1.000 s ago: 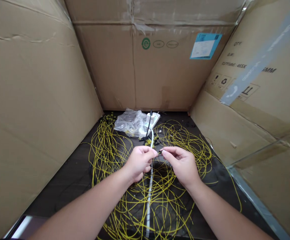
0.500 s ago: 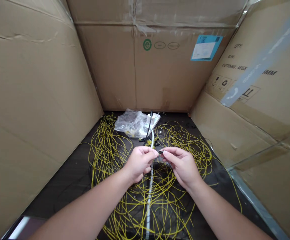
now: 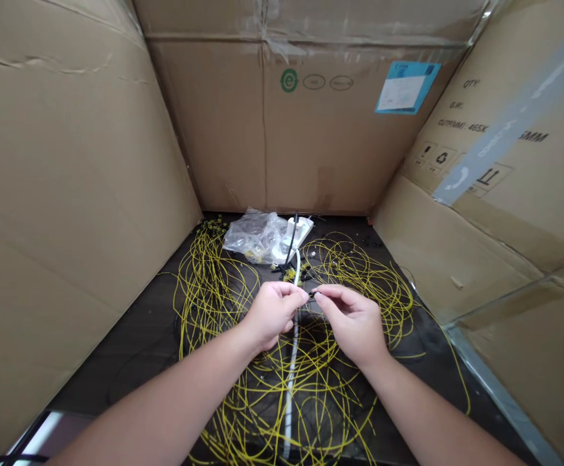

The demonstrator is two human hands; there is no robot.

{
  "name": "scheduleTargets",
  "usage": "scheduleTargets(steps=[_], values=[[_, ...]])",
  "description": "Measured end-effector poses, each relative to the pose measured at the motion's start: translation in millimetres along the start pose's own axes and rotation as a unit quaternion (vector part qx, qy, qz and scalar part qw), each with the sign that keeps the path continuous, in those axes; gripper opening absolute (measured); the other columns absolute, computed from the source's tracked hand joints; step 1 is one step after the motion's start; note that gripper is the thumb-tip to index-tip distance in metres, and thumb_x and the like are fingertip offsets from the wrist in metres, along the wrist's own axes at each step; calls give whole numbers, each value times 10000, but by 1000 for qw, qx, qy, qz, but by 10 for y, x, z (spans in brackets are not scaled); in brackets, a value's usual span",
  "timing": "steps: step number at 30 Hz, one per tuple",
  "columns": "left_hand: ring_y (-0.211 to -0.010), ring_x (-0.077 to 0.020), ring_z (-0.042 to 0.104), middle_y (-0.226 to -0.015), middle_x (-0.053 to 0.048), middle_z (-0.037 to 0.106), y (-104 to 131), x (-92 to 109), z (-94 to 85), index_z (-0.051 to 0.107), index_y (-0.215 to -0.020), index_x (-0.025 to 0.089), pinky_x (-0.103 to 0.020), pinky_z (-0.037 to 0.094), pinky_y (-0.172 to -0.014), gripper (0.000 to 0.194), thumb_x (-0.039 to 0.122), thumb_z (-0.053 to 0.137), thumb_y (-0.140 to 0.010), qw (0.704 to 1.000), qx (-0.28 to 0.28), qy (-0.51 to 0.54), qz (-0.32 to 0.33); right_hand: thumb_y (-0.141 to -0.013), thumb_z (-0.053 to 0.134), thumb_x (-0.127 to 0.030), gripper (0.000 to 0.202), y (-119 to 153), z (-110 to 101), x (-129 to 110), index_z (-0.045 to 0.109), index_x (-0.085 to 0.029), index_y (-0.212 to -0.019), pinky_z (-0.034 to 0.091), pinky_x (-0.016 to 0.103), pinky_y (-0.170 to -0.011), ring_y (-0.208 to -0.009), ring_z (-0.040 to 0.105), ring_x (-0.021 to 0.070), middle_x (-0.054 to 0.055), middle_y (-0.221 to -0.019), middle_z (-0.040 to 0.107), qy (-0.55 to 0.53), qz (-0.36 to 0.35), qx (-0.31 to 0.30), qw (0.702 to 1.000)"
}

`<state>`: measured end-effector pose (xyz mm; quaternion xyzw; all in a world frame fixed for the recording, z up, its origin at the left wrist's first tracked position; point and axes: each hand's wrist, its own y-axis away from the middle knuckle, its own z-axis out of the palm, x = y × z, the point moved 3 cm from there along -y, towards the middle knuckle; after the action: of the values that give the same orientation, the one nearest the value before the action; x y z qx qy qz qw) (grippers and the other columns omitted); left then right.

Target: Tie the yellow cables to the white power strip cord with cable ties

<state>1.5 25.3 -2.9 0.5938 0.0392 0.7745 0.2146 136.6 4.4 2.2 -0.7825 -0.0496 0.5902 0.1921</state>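
My left hand [image 3: 272,315] and my right hand [image 3: 356,321] meet fingertip to fingertip over the middle of the dark table. Between them is a small black piece [image 3: 312,295], pinched by the thumb and forefinger of my right hand. The left thumb and forefinger are pressed together at its left side; what they pinch is too small to make out. Thin yellow wires [image 3: 208,285] lie in loose loops to the left, to the right and below the hands. A white cable [image 3: 289,401] runs under the hands.
Cardboard walls stand at the left [image 3: 68,194], back [image 3: 223,129] and right [image 3: 519,220]. Near the back wall lie a clear plastic bag [image 3: 252,236], a white power strip [image 3: 302,230] with a black cable [image 3: 292,239], and small black and yellow connectors [image 3: 294,275].
The view has shifted slightly. Both hands stay nearly in place, with the right fingers moved a little around the small black piece.
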Motion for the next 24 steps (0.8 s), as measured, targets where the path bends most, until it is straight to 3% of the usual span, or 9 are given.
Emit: scheduleTargets(steps=[13,18,24], values=[[-321,-5,188,-401,98,300,-20,-11,-8,564,-611,131,-174,124,-323,209,292,691,-652,1000,6,-13,11,-750,624,-268,104,13,18,16,684,-193,-787,528,333,-703,-750,642,197,53,-827,692,9,-2,-5,1000],[-320,-13,189,-414,90,326,-36,-38,-22,585,-646,136,-187,130,-328,191,309,659,-680,999,5,-36,25,-722,655,-304,147,-5,11,52,685,-172,-780,532,333,-667,-698,642,196,65,-786,695,-17,56,-6,998],[-459,-57,365,-510,31,461,1,37,-20,621,-629,121,-196,295,-452,181,268,590,-731,974,14,-167,155,-706,671,-336,207,-35,18,114,675,-159,-813,529,337,-662,-678,636,188,71,-780,693,-79,107,-20,991]])
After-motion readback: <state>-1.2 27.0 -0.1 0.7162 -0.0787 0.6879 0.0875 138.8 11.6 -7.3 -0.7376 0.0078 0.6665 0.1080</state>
